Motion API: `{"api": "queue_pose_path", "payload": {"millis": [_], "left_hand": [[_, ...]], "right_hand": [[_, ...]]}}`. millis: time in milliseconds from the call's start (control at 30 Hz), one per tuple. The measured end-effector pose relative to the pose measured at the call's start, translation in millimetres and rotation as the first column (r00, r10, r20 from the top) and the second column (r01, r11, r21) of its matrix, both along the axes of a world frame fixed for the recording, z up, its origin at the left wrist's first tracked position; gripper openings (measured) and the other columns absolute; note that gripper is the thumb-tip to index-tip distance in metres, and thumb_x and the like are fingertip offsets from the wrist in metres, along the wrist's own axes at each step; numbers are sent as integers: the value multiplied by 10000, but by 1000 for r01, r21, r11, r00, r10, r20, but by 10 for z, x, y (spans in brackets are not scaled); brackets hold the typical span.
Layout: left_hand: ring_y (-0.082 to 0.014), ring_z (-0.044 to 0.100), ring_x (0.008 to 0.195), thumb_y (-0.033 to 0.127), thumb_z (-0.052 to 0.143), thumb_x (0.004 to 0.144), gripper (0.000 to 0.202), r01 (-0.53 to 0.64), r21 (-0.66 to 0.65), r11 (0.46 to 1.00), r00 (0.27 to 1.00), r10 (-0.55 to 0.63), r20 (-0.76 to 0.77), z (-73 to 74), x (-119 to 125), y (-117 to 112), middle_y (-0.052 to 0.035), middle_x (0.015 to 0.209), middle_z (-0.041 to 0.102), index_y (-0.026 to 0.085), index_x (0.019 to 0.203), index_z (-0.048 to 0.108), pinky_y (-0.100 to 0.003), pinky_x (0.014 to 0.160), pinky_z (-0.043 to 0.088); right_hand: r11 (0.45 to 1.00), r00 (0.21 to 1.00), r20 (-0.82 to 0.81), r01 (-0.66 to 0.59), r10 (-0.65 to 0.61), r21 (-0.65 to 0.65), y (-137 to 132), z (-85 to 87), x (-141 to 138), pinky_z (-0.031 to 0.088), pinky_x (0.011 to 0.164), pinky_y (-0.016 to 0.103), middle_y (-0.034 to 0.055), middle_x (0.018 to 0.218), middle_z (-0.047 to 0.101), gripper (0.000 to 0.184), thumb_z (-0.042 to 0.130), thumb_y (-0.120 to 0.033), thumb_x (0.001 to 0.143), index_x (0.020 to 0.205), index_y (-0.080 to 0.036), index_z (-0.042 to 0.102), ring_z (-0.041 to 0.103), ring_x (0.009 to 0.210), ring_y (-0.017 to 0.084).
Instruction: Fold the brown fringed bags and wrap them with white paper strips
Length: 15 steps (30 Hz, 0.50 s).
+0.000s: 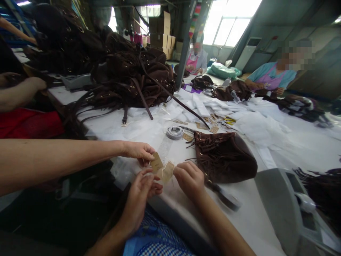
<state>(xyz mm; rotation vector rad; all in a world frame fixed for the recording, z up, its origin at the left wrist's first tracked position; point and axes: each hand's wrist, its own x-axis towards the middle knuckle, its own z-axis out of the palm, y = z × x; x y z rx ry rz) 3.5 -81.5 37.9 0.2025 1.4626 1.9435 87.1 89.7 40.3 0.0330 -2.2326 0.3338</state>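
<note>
My left hand (141,193) is curled at the table's near edge, its fingertips pinched on a thin clear plastic sleeve (161,177). My right hand (189,177) is closed on a tan paper tag (168,171) that sits at the sleeve. A co-worker's hand (138,151) reaches in from the left on a long bare arm and holds a second tan tag (156,163) right above my fingers. A brown fringed suede bag (223,156) lies just right of my right hand.
A heap of brown bags and straps (133,76) fills the back left of the white table (266,213). A coil of white cord (175,132), loose tags (213,122) and white paper strips lie mid-table. Two people sit at the far side. A grey machine (293,206) stands at right.
</note>
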Motion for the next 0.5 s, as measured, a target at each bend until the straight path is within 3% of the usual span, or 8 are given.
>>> {"api": "queue_pose_path", "payload": {"millis": [100, 233, 333, 400, 500], "left_hand": [[-233, 669, 895, 467, 656, 856, 426, 151, 64, 986, 988, -152, 4, 83, 72, 8, -109, 1039, 667, 163, 1142, 567, -349, 739, 576], [-186, 649, 819, 396, 721, 816, 331, 124, 15, 992, 987, -122, -104, 136, -46, 77, -64, 943, 679, 166, 1037, 634, -303, 736, 555], [-173, 627, 828, 410, 680, 845, 313, 121, -30, 992, 978, -124, -168, 125, -190, 91, -65, 960, 684, 160, 1034, 667, -265, 738, 526], [-181, 623, 854, 427, 648, 865, 340, 149, -71, 986, 962, -162, -218, 119, -262, 69, -67, 999, 687, 168, 1085, 672, -263, 753, 515], [-195, 631, 776, 459, 590, 891, 378, 196, -212, 957, 891, -264, -369, 126, -323, 20, -54, 923, 704, 195, 1150, 672, -290, 717, 515]], "right_hand": [[994, 999, -5, -41, 41, 97, -18, 12, 33, 438, 688, 284, 42, 823, 690, 162, 557, -85, 910, 988, -193, 648, 590, 747, 152], [993, 997, 66, -45, 38, 106, -13, -11, 48, 454, 733, 304, 47, 884, 708, 212, 509, -106, 936, 1021, -221, 665, 628, 811, 163], [981, 991, 59, 130, -123, -145, 4, -7, 36, 484, 783, 325, 75, 935, 688, 215, 489, -142, 945, 1021, -231, 669, 628, 849, 180], [905, 980, 47, 195, -192, -378, 5, 32, 28, 501, 773, 322, 98, 1041, 664, 201, 499, -205, 952, 1080, -223, 654, 622, 847, 180], [798, 992, 110, 110, -55, -593, -15, 116, 23, 504, 721, 283, 99, 1171, 634, 264, 518, -290, 955, 1186, -224, 627, 620, 836, 161]]}}
